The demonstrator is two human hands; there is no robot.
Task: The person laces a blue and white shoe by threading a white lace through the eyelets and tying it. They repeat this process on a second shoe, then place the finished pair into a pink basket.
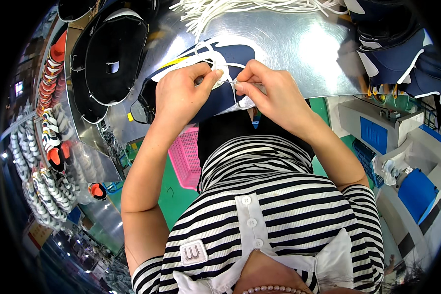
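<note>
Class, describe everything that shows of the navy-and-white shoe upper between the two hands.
The navy-and-white shoe upper looks fabric-like, with a yellow stripe and a black left end. It lies at the near edge of the metal table. The left hand touches its white middle; the right hand pinches its looped white lace. The hands hide some of it.

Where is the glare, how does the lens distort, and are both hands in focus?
Head view: harsh glare whitens the metal tabletop right of centre; head view: the image curves off into black corners; head view: left hand and right hand look reasonably sharp, without obvious motion blur.
</note>
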